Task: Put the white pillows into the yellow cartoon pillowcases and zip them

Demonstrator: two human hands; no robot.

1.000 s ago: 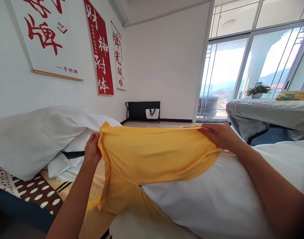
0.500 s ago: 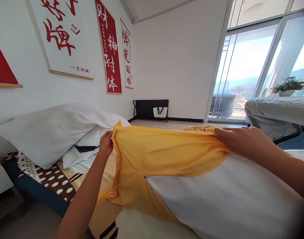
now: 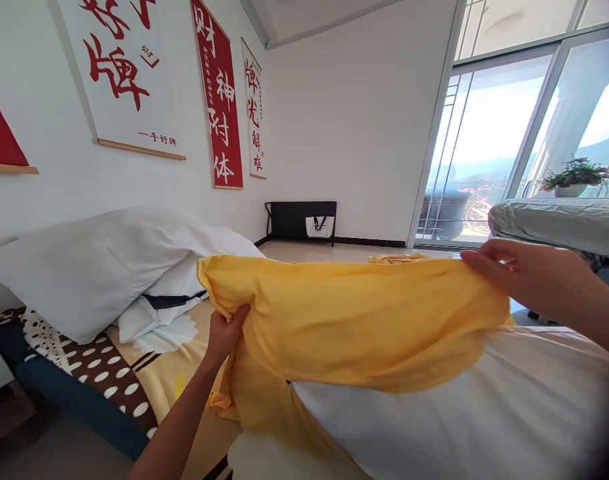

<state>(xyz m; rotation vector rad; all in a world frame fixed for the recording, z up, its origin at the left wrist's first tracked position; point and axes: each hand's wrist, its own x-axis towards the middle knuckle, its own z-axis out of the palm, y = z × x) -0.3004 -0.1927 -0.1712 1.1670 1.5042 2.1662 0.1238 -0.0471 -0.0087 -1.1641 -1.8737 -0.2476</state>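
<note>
A yellow pillowcase stretches between my two hands, covering part of a plump white pillow. My left hand grips the cloth below its top left corner, thumb on the near side. At the upper right, my right hand pinches the top edge between thumb and fingers. The pillow bulges out below the cloth toward the lower right, where the picture is blurred. How far it reaches inside the case is hidden.
White pillows lie on the bed's left side, over a patterned sheet. A blue bed frame edges it. A grey-covered table stands right, near a glass door. A black folded panel leans against the far wall.
My right hand has moved right along the pillowcase's top edge. My left hand has shifted down from the corner to a lower grip, and the cloth is drawn wider.
</note>
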